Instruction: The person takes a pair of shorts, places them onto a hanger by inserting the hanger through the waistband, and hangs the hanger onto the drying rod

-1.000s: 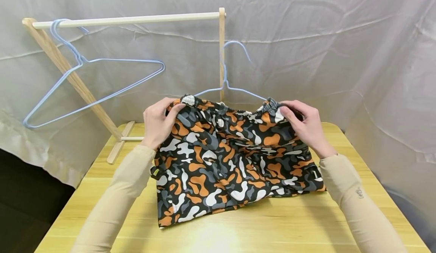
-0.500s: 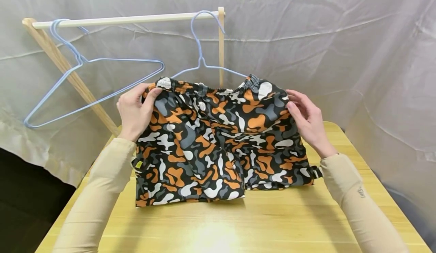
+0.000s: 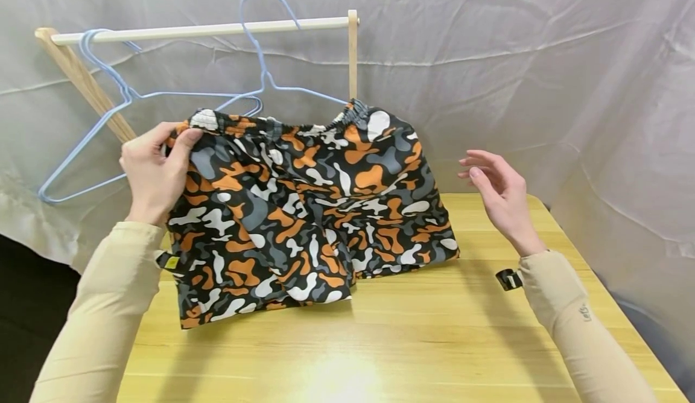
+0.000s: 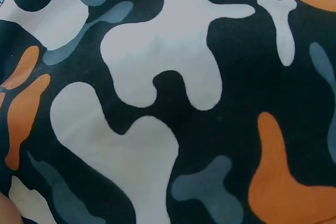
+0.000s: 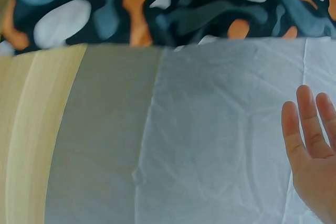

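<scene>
Camouflage shorts (image 3: 304, 204) in black, orange, white and grey hang on a light blue wire hanger (image 3: 266, 71), whose hook rises above the wooden rail (image 3: 201, 31). My left hand (image 3: 154, 171) grips the left end of the waistband. The shorts' hem touches the wooden table (image 3: 380, 342). My right hand (image 3: 496, 192) is off the cloth, to its right, fingers relaxed. The left wrist view is filled with the shorts' fabric (image 4: 168, 98). In the right wrist view the right hand (image 5: 312, 156) shows bare fingers before the grey sheet, with the shorts (image 5: 173, 3) along the top.
A second light blue hanger (image 3: 136, 125) hangs at the left end of the rail. The rack's slanted leg (image 3: 87, 89) and upright post (image 3: 353, 53) stand at the table's back. A wrinkled grey sheet (image 3: 543, 77) covers the background.
The shorts on the hanger rose and moved left toward the rail. My right hand let go of the waistband and drew away to the right; the left hand kept its grip.
</scene>
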